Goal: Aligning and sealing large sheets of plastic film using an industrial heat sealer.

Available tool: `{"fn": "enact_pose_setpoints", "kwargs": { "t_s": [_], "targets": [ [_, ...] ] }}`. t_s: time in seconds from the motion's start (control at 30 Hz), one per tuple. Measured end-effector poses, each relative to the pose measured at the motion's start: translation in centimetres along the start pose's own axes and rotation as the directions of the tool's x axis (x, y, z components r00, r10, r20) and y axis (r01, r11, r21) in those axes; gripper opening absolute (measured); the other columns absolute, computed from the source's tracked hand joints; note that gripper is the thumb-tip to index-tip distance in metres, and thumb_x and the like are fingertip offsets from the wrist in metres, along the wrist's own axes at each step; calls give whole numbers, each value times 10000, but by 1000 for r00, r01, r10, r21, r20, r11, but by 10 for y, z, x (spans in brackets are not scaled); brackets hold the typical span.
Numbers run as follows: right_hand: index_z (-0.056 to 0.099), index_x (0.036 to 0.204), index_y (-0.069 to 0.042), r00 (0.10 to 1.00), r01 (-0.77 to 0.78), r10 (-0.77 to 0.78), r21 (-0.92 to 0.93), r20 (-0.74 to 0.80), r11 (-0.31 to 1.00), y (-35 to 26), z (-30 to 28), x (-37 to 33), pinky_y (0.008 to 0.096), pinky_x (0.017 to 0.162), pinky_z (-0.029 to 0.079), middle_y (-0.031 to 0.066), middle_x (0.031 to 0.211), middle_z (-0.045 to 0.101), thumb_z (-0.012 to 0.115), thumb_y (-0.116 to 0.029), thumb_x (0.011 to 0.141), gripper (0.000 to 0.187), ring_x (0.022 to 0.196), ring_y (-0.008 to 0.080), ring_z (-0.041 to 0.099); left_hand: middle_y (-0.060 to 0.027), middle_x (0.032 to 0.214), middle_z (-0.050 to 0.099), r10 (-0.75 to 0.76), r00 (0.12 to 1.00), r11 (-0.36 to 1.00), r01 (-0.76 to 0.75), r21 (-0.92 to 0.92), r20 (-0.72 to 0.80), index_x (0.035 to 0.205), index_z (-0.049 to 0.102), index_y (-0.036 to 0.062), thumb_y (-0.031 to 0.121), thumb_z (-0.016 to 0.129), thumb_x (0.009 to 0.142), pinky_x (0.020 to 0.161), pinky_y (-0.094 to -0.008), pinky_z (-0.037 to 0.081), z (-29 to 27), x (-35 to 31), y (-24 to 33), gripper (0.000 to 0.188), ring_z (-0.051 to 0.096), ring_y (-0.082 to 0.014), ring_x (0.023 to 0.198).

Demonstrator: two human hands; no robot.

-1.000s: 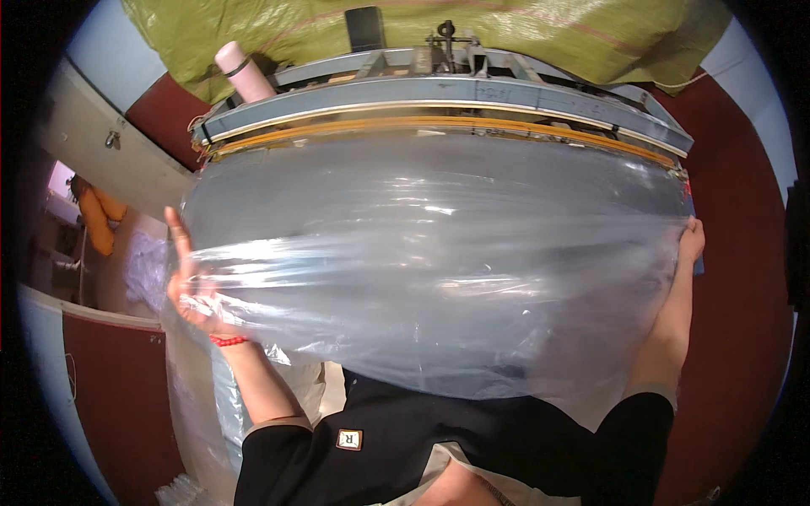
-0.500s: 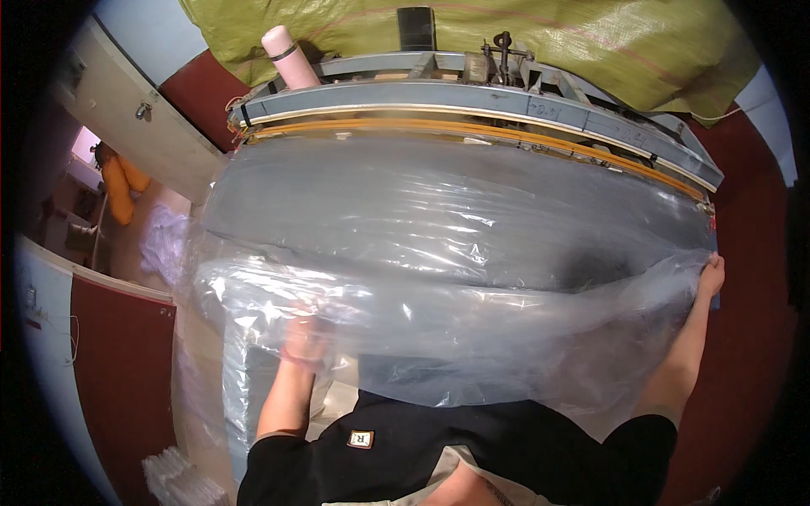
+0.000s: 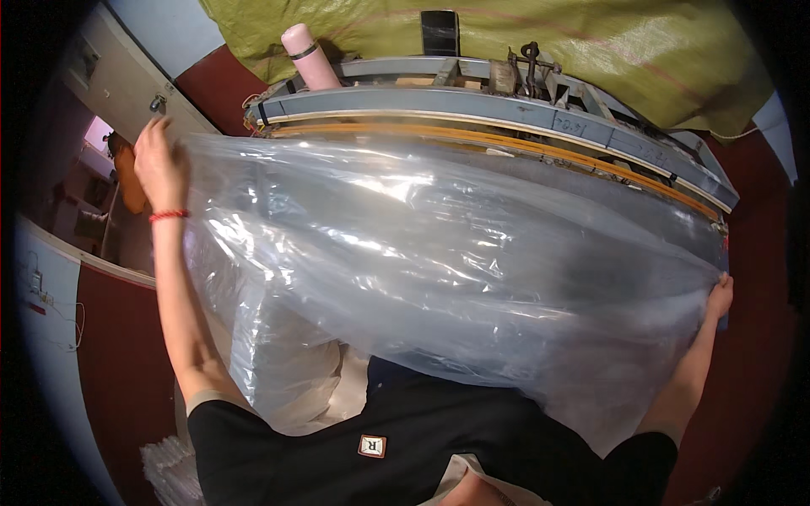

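A wide sheet of clear plastic film [image 3: 405,244] stretches between my two hands, with bright glare along its folds. My left hand [image 3: 163,169], with a red bracelet at the wrist, is raised at the far left, its fingers closed on the film's upper left end. At the right my right hand [image 3: 720,297] pinches the opposite edge. The film lies over a grey surface in front of a long grey metal frame [image 3: 405,99] with orange strips [image 3: 506,137] along it. Its near part hangs down against my black shirt.
A pink bottle [image 3: 310,59] stands on the frame's left end, and a metal clamp-like part [image 3: 531,72] sits on its right half. Behind hangs a yellow-green tarp [image 3: 607,51]. A door [image 3: 139,76] stands ajar at left. Stacked clear plastic [image 3: 171,468] lies at lower left.
My left hand has moved from beneath the film near me up to the far left, drawing the film's left end up and out. My right hand keeps its hold.
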State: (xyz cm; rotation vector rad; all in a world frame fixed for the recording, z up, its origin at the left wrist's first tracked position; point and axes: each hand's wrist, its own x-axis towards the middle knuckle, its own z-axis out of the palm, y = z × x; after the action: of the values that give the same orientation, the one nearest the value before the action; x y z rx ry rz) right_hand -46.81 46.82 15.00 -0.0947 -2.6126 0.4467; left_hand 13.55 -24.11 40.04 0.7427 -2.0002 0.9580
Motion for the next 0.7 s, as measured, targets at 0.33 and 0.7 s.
{"fn": "enact_pose_setpoints", "kwargs": {
  "t_s": [0.33,0.7],
  "targets": [
    [509,1034,-104,1000,-20,20,-75,-11,997,2,1,2,434,720,397,163,971,560,330,-394,872,377,895,369,511,-103,1362,215,258,537,878,218,-427,803,1282,300,108,261,526,778,997,-449,192,99,-153,80,573,165,-289,1265],
    [512,980,-68,999,37,-36,-28,13,999,14,8,10,426,694,391,181,928,556,340,-376,873,368,868,376,507,-96,1211,414,250,832,842,66,-535,495,1122,462,103,174,642,653,936,-464,264,91,-115,133,507,316,-283,1182]
  ]
}}
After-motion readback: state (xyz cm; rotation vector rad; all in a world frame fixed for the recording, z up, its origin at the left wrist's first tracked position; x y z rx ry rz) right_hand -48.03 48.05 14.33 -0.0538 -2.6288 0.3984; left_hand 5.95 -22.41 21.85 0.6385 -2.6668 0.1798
